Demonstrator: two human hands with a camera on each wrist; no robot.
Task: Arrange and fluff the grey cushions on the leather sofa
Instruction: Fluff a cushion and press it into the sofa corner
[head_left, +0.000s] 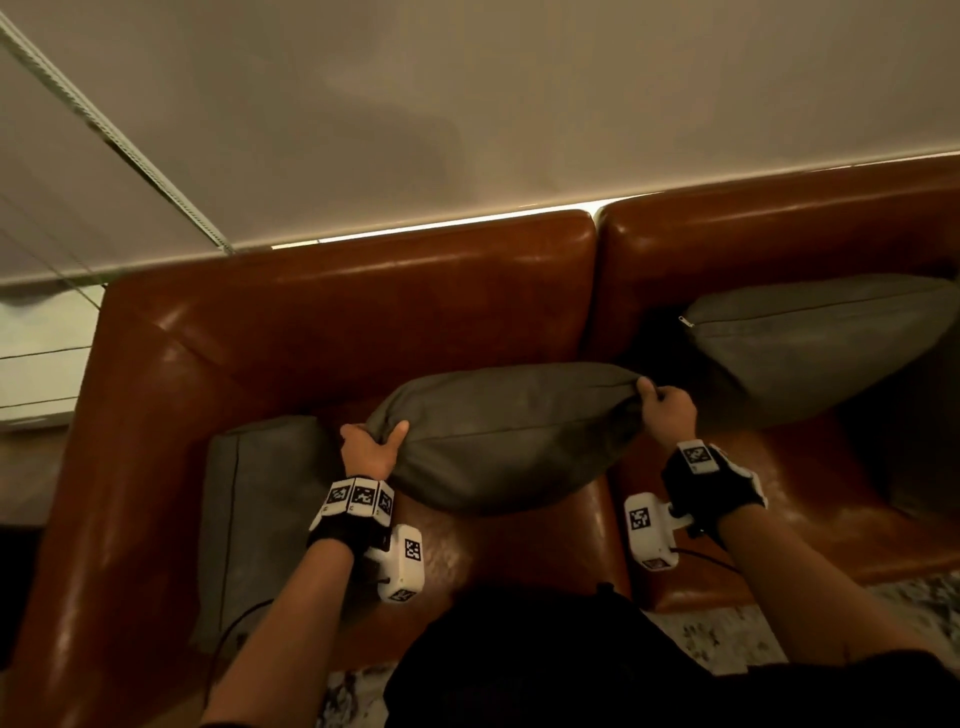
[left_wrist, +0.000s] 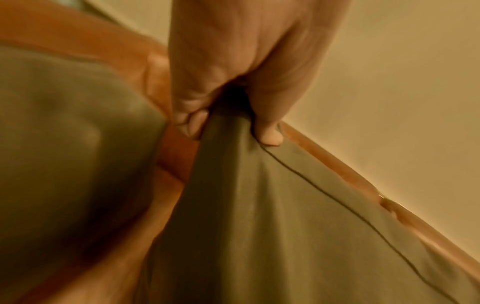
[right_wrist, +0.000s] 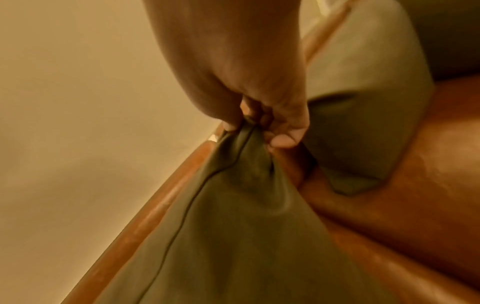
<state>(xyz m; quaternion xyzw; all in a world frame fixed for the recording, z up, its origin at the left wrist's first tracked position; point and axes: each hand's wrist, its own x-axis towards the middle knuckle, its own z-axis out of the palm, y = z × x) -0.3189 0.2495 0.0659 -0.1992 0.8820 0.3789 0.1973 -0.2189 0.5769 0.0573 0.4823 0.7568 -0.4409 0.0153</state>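
A grey cushion (head_left: 511, 431) hangs over the seat of the brown leather sofa (head_left: 363, 306), held by both upper corners. My left hand (head_left: 371, 441) grips its left corner, thumb on the front face. My right hand (head_left: 667, 405) pinches the right corner, bunching the fabric. In the left wrist view my left hand (left_wrist: 231, 115) clamps the cushion (left_wrist: 285, 236). The right wrist view has my right hand (right_wrist: 262, 127) squeezing the puckered corner of the cushion (right_wrist: 233, 236). A second grey cushion (head_left: 815, 343) leans on the right backrest. A third (head_left: 260, 519) lies flat by the left armrest.
A pale roller blind (head_left: 519, 114) hangs behind the sofa, with its bead chain (head_left: 119, 140) at the left. A patterned rug (head_left: 727, 634) lies in front of the seat. The sofa's left armrest (head_left: 119, 467) borders the flat cushion.
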